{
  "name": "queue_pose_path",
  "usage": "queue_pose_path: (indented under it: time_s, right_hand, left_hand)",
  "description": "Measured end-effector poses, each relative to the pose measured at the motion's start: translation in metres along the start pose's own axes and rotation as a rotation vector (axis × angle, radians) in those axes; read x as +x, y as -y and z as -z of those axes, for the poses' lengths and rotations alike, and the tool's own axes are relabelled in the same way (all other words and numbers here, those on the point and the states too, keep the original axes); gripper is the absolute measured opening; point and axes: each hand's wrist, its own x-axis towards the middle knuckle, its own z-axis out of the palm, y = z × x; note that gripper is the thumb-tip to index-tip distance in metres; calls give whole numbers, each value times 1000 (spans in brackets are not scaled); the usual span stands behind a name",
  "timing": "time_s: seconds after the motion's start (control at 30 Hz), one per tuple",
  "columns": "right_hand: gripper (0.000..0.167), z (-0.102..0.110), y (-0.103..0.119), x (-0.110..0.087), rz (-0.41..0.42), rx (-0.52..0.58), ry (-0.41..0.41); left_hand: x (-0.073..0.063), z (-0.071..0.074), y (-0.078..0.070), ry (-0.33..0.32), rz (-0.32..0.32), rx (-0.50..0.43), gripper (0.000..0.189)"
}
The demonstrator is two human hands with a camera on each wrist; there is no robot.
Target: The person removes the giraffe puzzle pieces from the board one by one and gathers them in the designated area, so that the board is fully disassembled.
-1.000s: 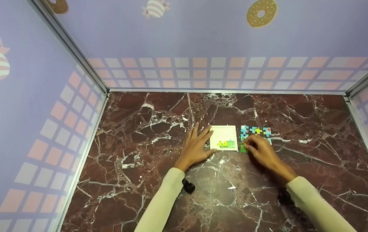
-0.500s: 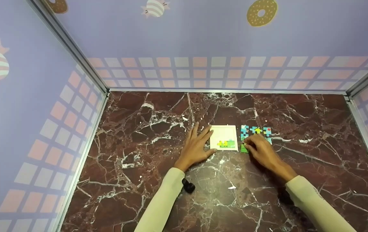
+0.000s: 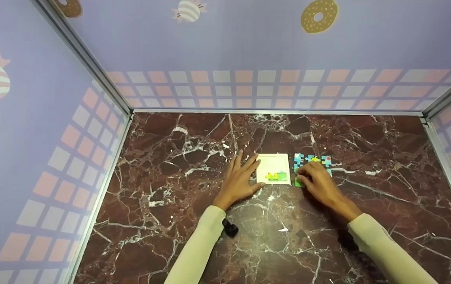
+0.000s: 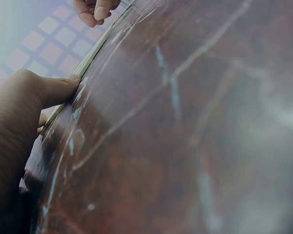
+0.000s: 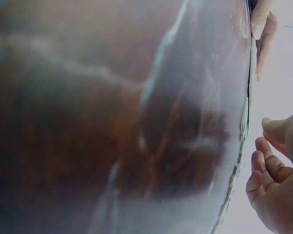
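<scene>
A pale square puzzle tray (image 3: 270, 162) lies flat on the marble-patterned tabletop. Yellow and green jigsaw pieces (image 3: 277, 176) sit in its lower right part. My left hand (image 3: 238, 182) rests at the tray's left side, fingers spread, fingertips on its edge; its thumb (image 4: 63, 90) presses the near edge in the left wrist view. Just right of the tray my right hand (image 3: 320, 184) hovers low over loose jigsaw pieces (image 3: 298, 158). Its fingers (image 5: 259, 161) are loosely bent with no piece showing between them and the thumb. The hand covers some pieces.
Blue, yellow and green pieces lie beside the tray, one with a red spot (image 3: 328, 158). A patterned back wall (image 3: 225, 88) and side walls enclose the tabletop (image 3: 170, 157). A small black device (image 3: 230, 227) is on the left sleeve.
My right hand has shifted slightly, its fingers drawing a little higher over the loose pieces. The left hand and tray stay in place.
</scene>
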Motion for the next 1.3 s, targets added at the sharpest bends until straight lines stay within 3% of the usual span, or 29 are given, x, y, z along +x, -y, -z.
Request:
queue_pose_path:
  time_s: [0.47,1.03,1.3]
  right_hand:
    - [25,-18,20,12,115,-5,72]
    - [26,-30,37,25,74,-56,202]
    - [27,-33,33,26,97,-52,187]
  left_hand:
    - [-2,2,-2,-9,5,-14,86]
    - [-1,0,0,-21,-15,18,84]
    - [0,1,0,-18,-10,9,86]
